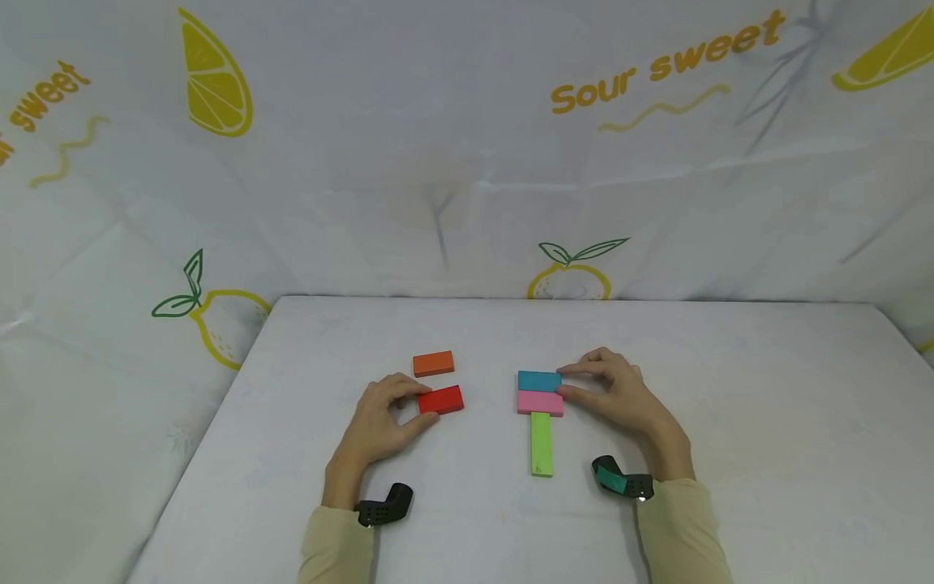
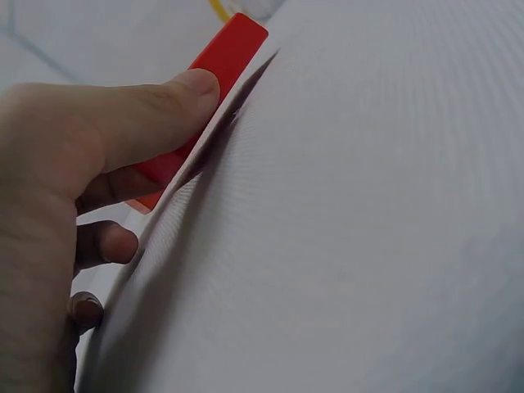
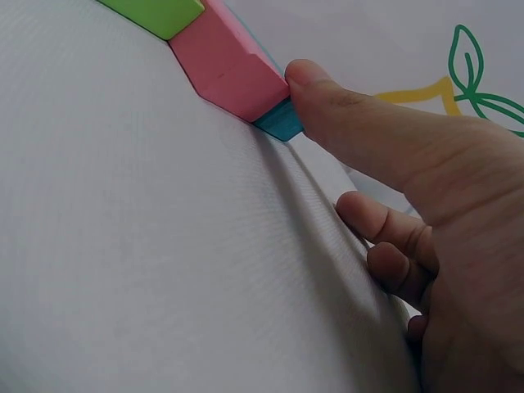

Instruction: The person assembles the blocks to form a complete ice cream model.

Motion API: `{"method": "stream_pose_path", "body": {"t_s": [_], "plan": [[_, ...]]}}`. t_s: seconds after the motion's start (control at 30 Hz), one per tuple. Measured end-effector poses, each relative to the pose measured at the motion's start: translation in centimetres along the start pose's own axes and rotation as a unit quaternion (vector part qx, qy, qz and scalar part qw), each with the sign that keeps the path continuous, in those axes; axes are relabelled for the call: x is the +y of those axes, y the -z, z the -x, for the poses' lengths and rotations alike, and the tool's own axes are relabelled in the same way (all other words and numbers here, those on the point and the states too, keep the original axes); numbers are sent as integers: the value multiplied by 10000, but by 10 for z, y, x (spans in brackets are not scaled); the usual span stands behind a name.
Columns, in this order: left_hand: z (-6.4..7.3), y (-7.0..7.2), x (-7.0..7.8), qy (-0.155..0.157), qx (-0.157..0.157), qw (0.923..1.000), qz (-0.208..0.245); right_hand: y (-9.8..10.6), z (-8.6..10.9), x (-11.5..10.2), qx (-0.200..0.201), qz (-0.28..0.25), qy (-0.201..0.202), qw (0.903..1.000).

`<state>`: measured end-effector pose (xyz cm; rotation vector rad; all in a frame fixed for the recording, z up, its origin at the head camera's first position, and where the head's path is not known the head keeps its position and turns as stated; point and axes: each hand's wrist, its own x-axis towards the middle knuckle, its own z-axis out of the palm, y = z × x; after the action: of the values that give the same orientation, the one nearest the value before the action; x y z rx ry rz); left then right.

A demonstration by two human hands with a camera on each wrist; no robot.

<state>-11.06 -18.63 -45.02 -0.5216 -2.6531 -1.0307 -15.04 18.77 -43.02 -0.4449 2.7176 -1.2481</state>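
My left hand [image 1: 377, 419] pinches a red block [image 1: 441, 400] between thumb and fingers; the left wrist view shows the thumb pressed along the side of that red block [image 2: 233, 53]. An orange block [image 1: 434, 363] lies just beyond it. My right hand [image 1: 617, 392] holds the right end of a blue block [image 1: 538, 381], thumb on the near side and a fingertip at the far corner. Against the blue block's near side lies a pink block [image 1: 539, 403], and a green block [image 1: 541, 444] runs from the pink one towards me. In the right wrist view the thumb meets the blue block [image 3: 282, 121] beside the pink.
All the blocks lie on a white-covered table [image 1: 467, 527]. Behind it hangs a pale curtain [image 1: 409, 162] printed with lemons and lettering. Each wrist wears a black band-mounted device, the left device [image 1: 387, 504] and the right device [image 1: 620, 478] close over the table.
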Motion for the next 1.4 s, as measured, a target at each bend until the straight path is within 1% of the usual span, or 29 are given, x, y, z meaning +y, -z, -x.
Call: {"method": "stream_pose_path", "body": {"t_s": [0.2, 0.37, 0.47, 0.63, 0.8, 0.93, 1.03, 1.13, 1.23, 1.4], "plan": [[-3, -3, 1, -267, 91, 9986, 447, 0, 2, 1, 26, 16, 74, 10000], [-8, -8, 9, -390, 206, 9969, 648, 1, 4, 1, 42, 9, 91, 9999], [-12, -12, 15, -423, 218, 9968, 636, 1, 4, 1, 34, 23, 59, 10000], [-22, -16, 25, -454, 252, 9976, 467, 1, 5, 2, 19, 84, -31, 10000], [-38, -19, 37, -523, 160, 9983, 212, 1, 4, 3, 22, 60, 1, 10000], [-52, -20, 44, -521, 25, 9986, 125, 0, 4, 3, 27, 76, 18, 10000], [-60, -21, 48, -440, -70, 9989, 110, -1, 3, 1, 12, 100, 1, 9999], [-64, -23, 50, -305, -130, 9994, 35, -2, 3, 0, -5, 125, 0, 9999], [-67, -26, 53, -101, -186, 9998, -51, -2, 3, -1, -7, 125, 19, 9999], [-72, -31, 60, 352, -318, 9989, -56, -2, 4, -3, 4, 97, -23, 9999]]}}
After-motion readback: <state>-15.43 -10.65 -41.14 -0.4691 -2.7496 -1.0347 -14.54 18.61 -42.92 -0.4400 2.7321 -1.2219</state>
